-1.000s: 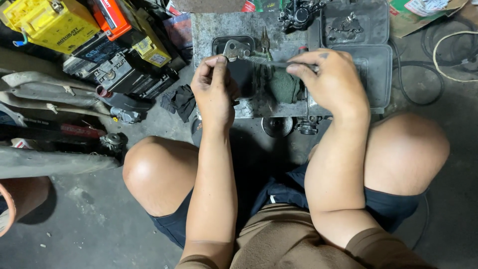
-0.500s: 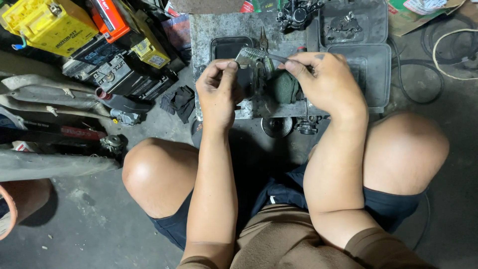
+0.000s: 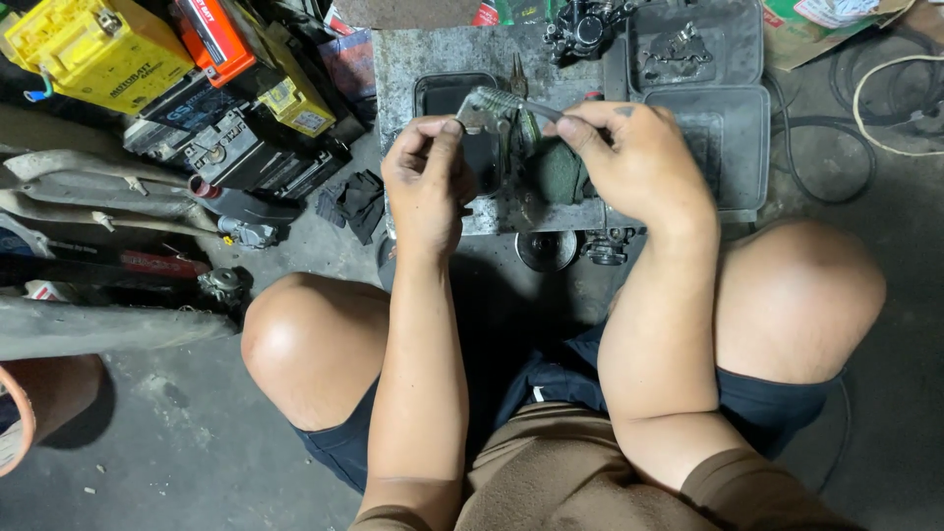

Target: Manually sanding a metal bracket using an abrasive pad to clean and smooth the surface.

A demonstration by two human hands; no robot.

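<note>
Person is squatting with both knees spread wide, forearms reaching forward between them. Left hand (image 3: 425, 182) is curling up, fingers (image 3: 447, 133) pinching together at the tips. Right hand (image 3: 639, 162) is bending at the wrist, its thumb and forefinger pinching too, both hands sitting close together at the same height.

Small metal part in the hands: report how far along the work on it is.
Done: loose parts lie in the black tray. In hand: left hand pinches the small metal part, while right hand works a thin tool against it. Left: a round part waits on the floor.
</note>
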